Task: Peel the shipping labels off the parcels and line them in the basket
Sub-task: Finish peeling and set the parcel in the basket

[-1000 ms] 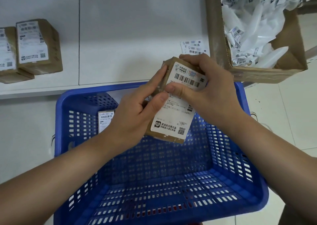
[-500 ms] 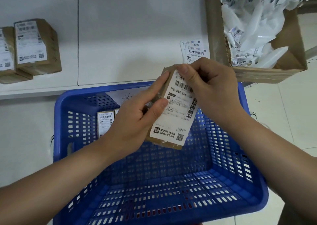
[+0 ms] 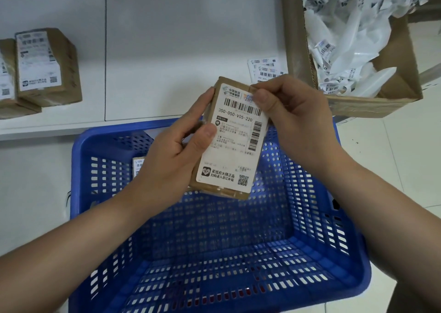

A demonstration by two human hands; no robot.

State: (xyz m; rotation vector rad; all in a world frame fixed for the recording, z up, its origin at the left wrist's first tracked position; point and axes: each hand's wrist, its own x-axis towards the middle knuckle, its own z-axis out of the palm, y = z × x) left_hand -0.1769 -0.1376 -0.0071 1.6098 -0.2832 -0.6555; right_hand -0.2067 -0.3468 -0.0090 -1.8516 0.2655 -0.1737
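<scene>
A small brown parcel (image 3: 216, 188) with a white shipping label (image 3: 232, 145) on its face is held over the far side of the blue plastic basket (image 3: 310, 248). My left hand (image 3: 171, 160) grips the parcel's left side, thumb lying on the label. My right hand (image 3: 296, 114) pinches the label's top right corner at the parcel's upper edge. Another labelled parcel (image 3: 139, 168) leans against the basket's far wall, mostly hidden behind my left hand.
Two labelled brown parcels (image 3: 47, 67) sit on the white table (image 3: 179, 38) at far left. Loose peeled labels (image 3: 265, 70) lie beside a cardboard box (image 3: 296, 50) full of white label scraps at top right. Tiled floor lies to the right.
The parcel has turned more upright and face-on to me. My right hand slid from covering the label's top to pinching its top right corner. My left thumb moved onto the label.
</scene>
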